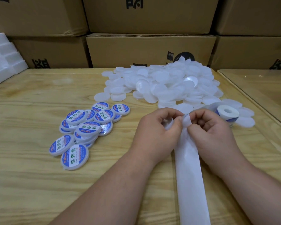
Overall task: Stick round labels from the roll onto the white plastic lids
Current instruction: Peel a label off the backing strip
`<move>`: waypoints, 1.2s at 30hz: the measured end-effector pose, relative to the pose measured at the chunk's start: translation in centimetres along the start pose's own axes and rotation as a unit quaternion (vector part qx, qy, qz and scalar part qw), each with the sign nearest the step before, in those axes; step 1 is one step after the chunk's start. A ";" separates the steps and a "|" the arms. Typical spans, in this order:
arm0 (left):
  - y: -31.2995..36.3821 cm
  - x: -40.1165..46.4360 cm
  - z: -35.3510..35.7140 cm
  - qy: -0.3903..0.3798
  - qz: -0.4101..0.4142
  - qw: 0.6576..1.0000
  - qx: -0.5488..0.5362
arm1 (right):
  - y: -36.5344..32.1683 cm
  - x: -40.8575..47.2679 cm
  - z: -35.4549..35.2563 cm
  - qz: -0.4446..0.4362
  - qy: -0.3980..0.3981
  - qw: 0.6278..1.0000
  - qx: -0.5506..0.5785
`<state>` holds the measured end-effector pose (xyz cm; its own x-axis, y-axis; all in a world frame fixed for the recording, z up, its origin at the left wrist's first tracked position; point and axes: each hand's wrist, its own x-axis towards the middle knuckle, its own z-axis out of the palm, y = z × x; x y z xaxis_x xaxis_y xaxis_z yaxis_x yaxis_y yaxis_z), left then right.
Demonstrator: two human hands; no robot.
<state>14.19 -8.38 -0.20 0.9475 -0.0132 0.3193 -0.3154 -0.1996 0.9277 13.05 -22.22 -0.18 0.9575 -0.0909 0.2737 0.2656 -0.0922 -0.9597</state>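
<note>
A heap of plain white plastic lids covers the far middle of the wooden table. To the left lies a pile of lids with blue round labels stuck on. The label roll lies on its side at the right, and its white backing strip runs toward me between my arms. My left hand curls around a white lid, mostly hidden in its fingers. My right hand pinches the strip's upper end between thumb and fingers. Both hands meet at the strip.
Stacked cardboard boxes form a wall behind the table. White foam blocks sit at the far left. A second tabletop adjoins on the right.
</note>
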 end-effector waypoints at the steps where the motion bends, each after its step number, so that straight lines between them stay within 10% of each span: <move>1: 0.0 0.1 0.0 0.013 -0.006 1.000 -0.010 | 0.0 0.0 0.0 0.006 0.002 1.000 0.005; 11: 0.1 0.9 -1.2 0.170 -0.081 0.977 -0.103 | -0.2 -0.1 0.0 0.035 0.005 0.998 0.046; 25: 0.9 0.2 -0.7 0.085 -0.085 0.989 -0.085 | -0.1 -0.4 0.4 -0.161 0.033 0.982 -0.091; 36: 0.8 0.2 -0.8 0.053 -0.087 0.989 -0.109 | -0.2 -0.4 0.2 -0.118 0.079 0.986 -0.091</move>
<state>14.08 -7.73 0.80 0.9814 0.1087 0.1585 -0.1621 0.0255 0.9864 12.63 -21.92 -0.10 0.8379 -0.1980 0.5087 0.4406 -0.3049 -0.8444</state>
